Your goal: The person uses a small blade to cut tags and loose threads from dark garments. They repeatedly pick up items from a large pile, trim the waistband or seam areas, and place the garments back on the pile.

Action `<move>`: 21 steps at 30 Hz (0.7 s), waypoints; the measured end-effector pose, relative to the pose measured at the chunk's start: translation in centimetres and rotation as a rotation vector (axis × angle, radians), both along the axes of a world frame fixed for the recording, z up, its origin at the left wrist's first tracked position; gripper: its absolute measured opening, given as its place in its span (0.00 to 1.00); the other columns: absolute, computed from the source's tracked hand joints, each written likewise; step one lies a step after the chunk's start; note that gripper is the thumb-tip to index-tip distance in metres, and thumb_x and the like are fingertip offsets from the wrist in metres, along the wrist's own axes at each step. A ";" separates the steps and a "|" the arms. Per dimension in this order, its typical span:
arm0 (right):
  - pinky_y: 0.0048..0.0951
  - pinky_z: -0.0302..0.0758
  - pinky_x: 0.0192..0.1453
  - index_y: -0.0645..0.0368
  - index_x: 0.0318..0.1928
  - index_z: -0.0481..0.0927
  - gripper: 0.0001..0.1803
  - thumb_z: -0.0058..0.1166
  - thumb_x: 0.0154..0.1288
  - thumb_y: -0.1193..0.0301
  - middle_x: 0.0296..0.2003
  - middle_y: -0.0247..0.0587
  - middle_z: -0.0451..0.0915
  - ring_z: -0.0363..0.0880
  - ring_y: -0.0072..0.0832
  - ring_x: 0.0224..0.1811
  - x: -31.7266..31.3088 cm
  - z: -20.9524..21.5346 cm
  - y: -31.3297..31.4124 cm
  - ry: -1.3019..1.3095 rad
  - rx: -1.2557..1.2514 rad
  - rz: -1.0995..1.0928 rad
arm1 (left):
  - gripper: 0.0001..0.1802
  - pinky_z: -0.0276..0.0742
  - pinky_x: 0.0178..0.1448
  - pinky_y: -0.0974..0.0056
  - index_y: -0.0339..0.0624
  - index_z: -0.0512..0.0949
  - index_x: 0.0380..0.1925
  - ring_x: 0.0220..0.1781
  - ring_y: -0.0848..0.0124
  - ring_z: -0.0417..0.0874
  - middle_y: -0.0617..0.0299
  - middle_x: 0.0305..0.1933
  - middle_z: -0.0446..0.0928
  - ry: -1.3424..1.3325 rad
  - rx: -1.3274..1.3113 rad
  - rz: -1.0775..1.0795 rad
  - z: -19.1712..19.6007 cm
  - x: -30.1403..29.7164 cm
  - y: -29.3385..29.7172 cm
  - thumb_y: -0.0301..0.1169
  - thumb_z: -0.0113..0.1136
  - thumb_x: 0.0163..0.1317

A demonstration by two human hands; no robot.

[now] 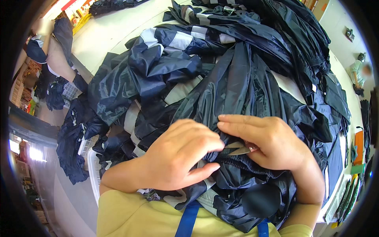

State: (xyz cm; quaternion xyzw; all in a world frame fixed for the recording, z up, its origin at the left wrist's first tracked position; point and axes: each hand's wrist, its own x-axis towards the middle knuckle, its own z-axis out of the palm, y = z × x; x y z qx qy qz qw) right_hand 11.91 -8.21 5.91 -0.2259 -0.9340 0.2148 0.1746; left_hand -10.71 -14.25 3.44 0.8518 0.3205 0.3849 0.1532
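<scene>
A dark navy garment (237, 91) of shiny thin fabric lies gathered in front of me, its elastic ruched edge (252, 164) near my body. My right hand (276, 142) is closed round small metal thread snips (239, 149), whose blades stick out toward my left hand and are slightly apart. Curled over the same garment, my left hand (181, 154) has its fingers bent and its thumb pointing toward the snips. It seems to pinch the fabric just left of the blades, though its fingertips are partly hidden.
More navy garments with white-grey stripes (181, 40) are heaped on the white table (118, 33). A white plastic basket (94, 170) stands at my left, dark cloth hanging beside it. One person (357, 73) is at the far right, another (59, 59) at the upper left.
</scene>
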 end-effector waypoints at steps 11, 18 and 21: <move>0.34 0.76 0.32 0.57 0.40 0.77 0.18 0.59 0.43 0.77 0.38 0.35 0.79 0.80 0.37 0.29 -0.2 -2.5 -0.1 0.103 0.082 -0.012 | 0.20 0.73 0.57 0.63 0.34 0.76 0.44 0.52 0.64 0.79 0.52 0.48 0.78 -0.158 -0.531 0.049 2.9 -0.5 10.3 0.36 0.64 0.57; 0.33 0.74 0.30 0.57 0.34 0.75 0.12 0.58 0.43 0.76 0.32 0.37 0.77 0.77 0.36 0.25 -0.6 -3.4 -0.3 0.162 0.169 0.098 | 0.44 0.67 0.63 0.59 0.28 0.70 0.56 0.61 0.54 0.72 0.41 0.60 0.70 0.251 -0.679 0.335 -1.8 7.2 27.0 0.55 0.66 0.50; 0.31 0.77 0.34 0.59 0.38 0.78 0.18 0.58 0.39 0.80 0.39 0.40 0.80 0.80 0.37 0.32 0.2 -3.1 -0.2 0.094 0.103 0.140 | 0.40 0.68 0.63 0.61 0.29 0.73 0.53 0.60 0.53 0.74 0.39 0.58 0.72 0.412 -0.372 0.391 -3.9 10.5 28.4 0.48 0.68 0.46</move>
